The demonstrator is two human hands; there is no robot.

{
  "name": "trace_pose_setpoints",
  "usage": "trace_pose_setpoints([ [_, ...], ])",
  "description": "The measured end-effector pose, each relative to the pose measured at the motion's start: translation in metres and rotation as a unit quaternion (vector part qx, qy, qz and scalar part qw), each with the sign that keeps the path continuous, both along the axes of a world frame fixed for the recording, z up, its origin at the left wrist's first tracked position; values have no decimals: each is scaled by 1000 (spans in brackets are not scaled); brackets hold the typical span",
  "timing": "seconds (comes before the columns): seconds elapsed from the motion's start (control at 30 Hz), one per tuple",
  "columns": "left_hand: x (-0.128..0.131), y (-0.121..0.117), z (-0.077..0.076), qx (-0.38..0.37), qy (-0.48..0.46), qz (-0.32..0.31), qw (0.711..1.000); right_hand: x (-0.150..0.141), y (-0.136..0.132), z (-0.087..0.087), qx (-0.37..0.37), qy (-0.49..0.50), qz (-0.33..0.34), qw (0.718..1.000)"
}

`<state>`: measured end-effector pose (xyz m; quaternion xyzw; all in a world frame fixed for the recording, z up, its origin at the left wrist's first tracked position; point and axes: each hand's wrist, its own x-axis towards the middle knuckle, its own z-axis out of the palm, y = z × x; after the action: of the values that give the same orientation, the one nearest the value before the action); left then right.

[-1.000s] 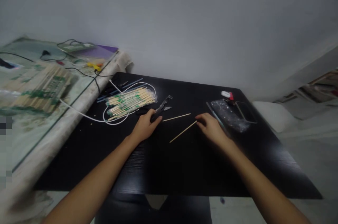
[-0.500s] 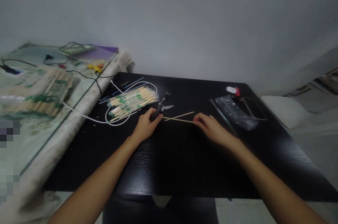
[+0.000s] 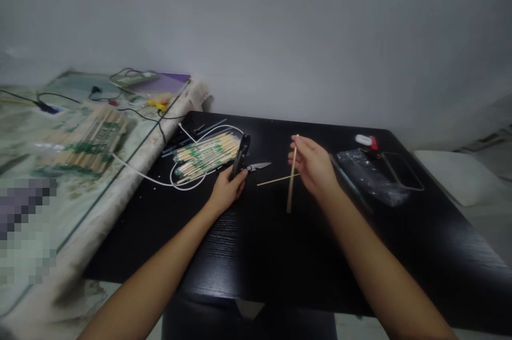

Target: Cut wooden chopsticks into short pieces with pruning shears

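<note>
Half a second before, the right hand (image 3: pixel 316 166) was low over the table, and the thin stick (image 3: pixel 293 172) in its fingers was lying almost level, with its other end near the left hand (image 3: pixel 230 188). Now the right hand had come up, and the stick had turned steep: its upper end was at the fingertips, and its lower end, a little blurred, pointed down or toward the person, I could not tell which. The left hand had stayed at nearly the same place, but the black tool (image 3: pixel 241 156) in it stood more upright.

The right wrist was bent inward, with the back of the hand turned to the person and the forearm coming from the lower right. The left forearm came from the lower left.

The right grip was narrow, a pinch of thumb and fingers on the stick near its end. The left hand was closed around the handle of the tool, whose silver blade (image 3: pixel 261 166) stuck out to the right.

A second stick (image 3: pixel 276 180) lay between the hands on the black table (image 3: pixel 256 254). Wrapped sticks (image 3: pixel 208 154) lay beyond the left hand, with a white cable (image 3: pixel 144 175) around them, and a clear plastic bag (image 3: pixel 370 177) lay to the right of the right hand.
</note>
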<state>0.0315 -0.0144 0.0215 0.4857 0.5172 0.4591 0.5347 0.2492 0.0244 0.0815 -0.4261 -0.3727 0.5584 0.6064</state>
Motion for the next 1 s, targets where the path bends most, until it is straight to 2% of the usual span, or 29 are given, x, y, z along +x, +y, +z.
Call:
trace_pose_setpoints([
  [0.13, -5, 2, -7, 55, 70, 20, 996, -21, -5, 1, 36, -130, 94, 986],
  [0.27, -9, -1, -7, 140, 199, 46, 969, -30, -11, -7, 55, -216, 171, 960],
  [0.43, -8, -7, 4, 153, 277, 29, 948, -27, -9, -15, 74, -245, 161, 953],
  [0.67, -7, -10, 12, 200, 328, -18, 923, -19, -5, -9, 96, -288, 169, 938],
  [1.0, -5, -13, 13, 190, 352, -15, 916, -14, -7, 4, 100, -341, 196, 914],
])
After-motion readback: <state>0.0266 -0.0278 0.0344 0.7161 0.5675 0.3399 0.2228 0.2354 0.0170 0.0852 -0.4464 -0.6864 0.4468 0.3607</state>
